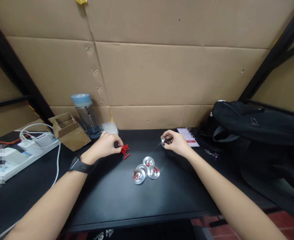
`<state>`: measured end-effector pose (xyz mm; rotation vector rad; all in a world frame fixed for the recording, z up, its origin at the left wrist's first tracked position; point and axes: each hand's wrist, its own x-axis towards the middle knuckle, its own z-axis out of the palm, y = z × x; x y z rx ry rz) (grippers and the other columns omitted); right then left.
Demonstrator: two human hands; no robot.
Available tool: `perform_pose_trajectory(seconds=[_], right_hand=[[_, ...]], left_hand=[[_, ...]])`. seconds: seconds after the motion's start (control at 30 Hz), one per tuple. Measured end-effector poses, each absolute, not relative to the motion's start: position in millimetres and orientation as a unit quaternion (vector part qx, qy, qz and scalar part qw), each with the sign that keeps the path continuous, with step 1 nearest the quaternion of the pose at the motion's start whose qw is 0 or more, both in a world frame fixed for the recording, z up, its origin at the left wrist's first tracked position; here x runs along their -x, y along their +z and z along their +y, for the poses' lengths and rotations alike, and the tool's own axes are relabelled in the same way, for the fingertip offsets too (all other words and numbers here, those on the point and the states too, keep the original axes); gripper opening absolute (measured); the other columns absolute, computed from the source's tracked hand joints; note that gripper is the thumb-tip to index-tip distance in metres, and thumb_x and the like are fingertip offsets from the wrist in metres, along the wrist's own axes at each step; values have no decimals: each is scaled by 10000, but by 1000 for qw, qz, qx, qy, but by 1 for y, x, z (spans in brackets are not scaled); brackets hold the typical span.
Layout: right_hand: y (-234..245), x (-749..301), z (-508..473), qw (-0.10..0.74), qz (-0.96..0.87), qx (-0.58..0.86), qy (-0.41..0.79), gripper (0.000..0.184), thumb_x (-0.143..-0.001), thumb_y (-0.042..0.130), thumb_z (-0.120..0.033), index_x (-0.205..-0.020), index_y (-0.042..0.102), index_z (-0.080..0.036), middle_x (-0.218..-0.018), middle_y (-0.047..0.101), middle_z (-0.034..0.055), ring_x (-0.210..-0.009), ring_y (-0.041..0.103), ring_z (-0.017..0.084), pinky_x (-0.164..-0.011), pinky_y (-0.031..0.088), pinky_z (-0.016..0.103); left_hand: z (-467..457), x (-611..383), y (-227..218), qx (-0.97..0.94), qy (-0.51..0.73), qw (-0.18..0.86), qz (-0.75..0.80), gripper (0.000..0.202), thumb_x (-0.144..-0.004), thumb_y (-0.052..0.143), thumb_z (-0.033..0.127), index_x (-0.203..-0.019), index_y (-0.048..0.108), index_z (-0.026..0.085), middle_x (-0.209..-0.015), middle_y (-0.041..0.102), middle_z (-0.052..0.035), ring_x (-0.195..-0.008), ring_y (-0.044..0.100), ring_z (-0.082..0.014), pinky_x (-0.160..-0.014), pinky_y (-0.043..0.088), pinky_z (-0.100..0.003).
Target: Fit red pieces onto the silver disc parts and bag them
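My left hand [107,144] is closed in a pinch at the edge of a small tangle of red cords [124,149] on the black table. Farther right, my right hand [175,142] holds a small silvery metal disc shaped like a finger cymbal [162,140], tilted up between thumb and fingers. Between the hands and nearer to me lie several like cymbals, partly overlapping. The front-left cymbal [138,176], the right cymbal [153,172] and the back cymbal [148,162] show red pieces at their raised middles.
A clear bottle with a blue lid [87,116], an open cardboard box [70,131] and a white power strip [14,163] stand at the left. On the right are a phone [188,137], a small keychain [212,154] and a black bag [264,133]. Cardboard [147,73] walls the back.
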<state>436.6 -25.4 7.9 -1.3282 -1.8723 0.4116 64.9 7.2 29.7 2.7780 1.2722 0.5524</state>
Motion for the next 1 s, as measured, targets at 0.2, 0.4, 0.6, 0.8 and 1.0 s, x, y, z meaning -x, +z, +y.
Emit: perform_pose_trajectory(seconds=[0.2,0.4,0.6,0.8,1.0], right_hand=[[0,-454,-14,328,-754,548,157,341,-600,731,-147,-933,691,-207,-938,768,33,-805,702,201,-722,533,284],[-3,-454,-13,294,-772,547,136,282,-655,721,-144,-930,710,-209,-864,762,21,-787,691,193,-731,510,280],[-1,-457,-15,264,-781,553,119,239,-705,725,-174,-941,716,-205,-829,742,23,-768,685,195,-715,498,285],[5,-451,-20,307,-798,516,49,290,-745,722,-160,-1031,712,-207,-1088,712,93,-996,669,255,-912,508,389],[7,-444,-22,362,-777,498,130,304,-765,652,-78,-1035,706,-208,-969,729,48,-742,705,168,-761,553,311]], left_hand=[[0,-74,29,-915,204,38,347,148,-826,686,335,-923,752,244,-924,749,-22,-878,668,-210,-854,412,-325],[-30,-116,24,-941,198,86,259,225,-960,593,272,-1159,696,285,-1129,707,-33,-1060,626,-210,-929,420,-335],[-47,-144,8,-954,178,83,227,263,-1030,513,258,-1198,698,341,-1210,672,-26,-1115,581,-204,-945,394,-339],[-47,-152,3,-963,176,26,203,243,-1021,534,274,-1157,719,357,-1184,643,-43,-1108,547,-222,-916,373,-356],[-44,-152,6,-969,162,30,185,290,-1044,463,221,-1092,734,312,-1077,701,-40,-1004,592,-188,-855,364,-338]])
